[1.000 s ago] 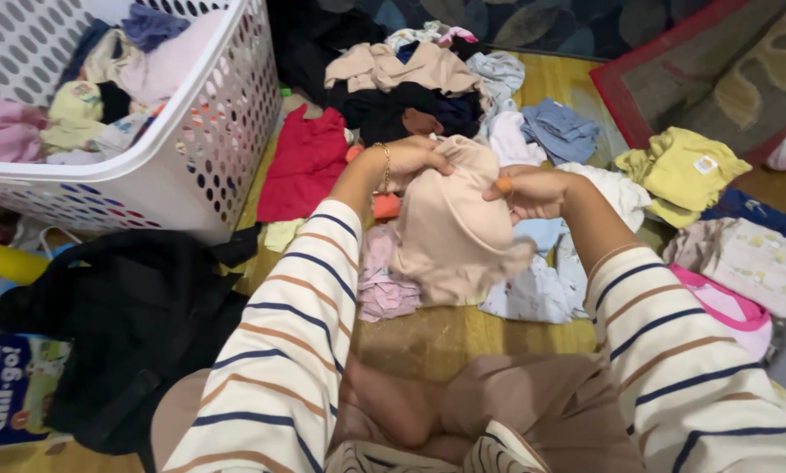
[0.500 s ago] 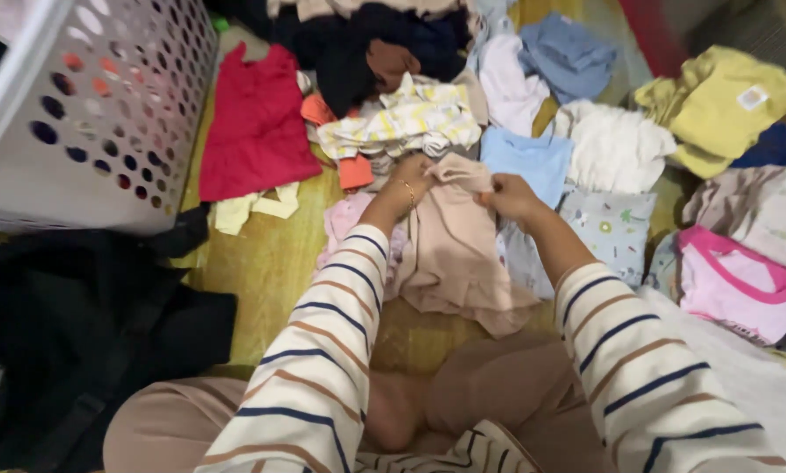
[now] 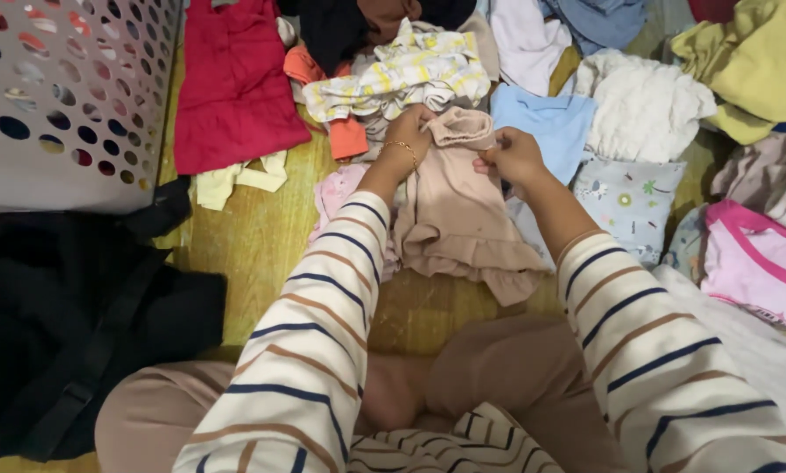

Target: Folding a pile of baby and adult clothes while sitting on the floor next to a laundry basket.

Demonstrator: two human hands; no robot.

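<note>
Lowered since a moment ago, the beige frilled garment (image 3: 459, 219) now lies spread on the wooden floor (image 3: 261, 254). Beside the white laundry basket (image 3: 69, 105), the left hand (image 3: 408, 131) and right hand (image 3: 511, 156) pinch its top edge, near a blue shirt (image 3: 542, 131).

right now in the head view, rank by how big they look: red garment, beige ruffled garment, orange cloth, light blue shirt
1. red garment, largest, though cut off by the top edge
2. beige ruffled garment, held at its top by the left hand and right hand
3. light blue shirt, partly covered, so rank unsure
4. orange cloth, mostly hidden
</note>
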